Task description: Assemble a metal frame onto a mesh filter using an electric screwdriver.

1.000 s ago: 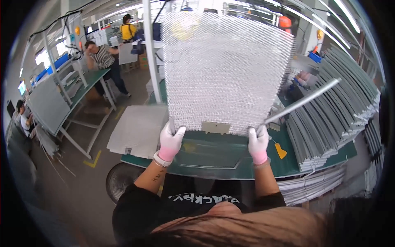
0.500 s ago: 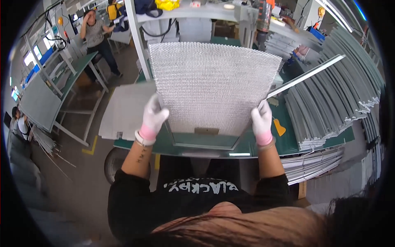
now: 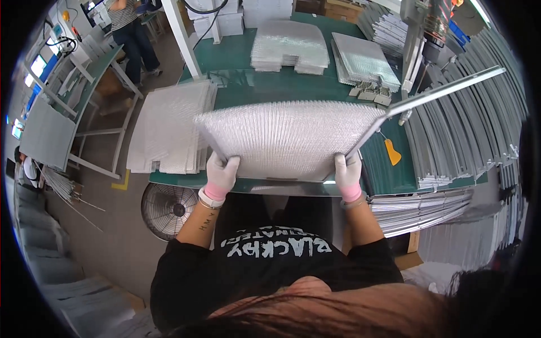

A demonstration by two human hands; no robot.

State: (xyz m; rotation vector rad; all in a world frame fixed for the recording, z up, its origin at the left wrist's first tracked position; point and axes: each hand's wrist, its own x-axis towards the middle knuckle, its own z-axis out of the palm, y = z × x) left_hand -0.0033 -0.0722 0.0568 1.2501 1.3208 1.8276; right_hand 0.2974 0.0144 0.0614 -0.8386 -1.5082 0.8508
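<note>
left hand (image 3: 221, 173) + right hand (image 3: 347, 174): both clamped on mesh panel (image 3: 287, 138) near corners | panel: probably light, fairly stiff | above worktop (image 3: 242, 90)

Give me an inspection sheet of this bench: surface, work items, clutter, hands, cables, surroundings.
Surface: green bench, mat partly covered by stacks.
Job's things: silver mesh panel, held roughly flat over the near edge; a metal strip runs along its right side.
Clutter: mesh stack on the left, two more stacks at the back, grey strips piled at right, orange scraper, small clips.
Hands: left hand and right hand, both in white gloves, each gripping a near corner of the panel.
Cables: black cable along the white post at the back.
Surroundings: floor fan under the bench, another person at back left.
</note>
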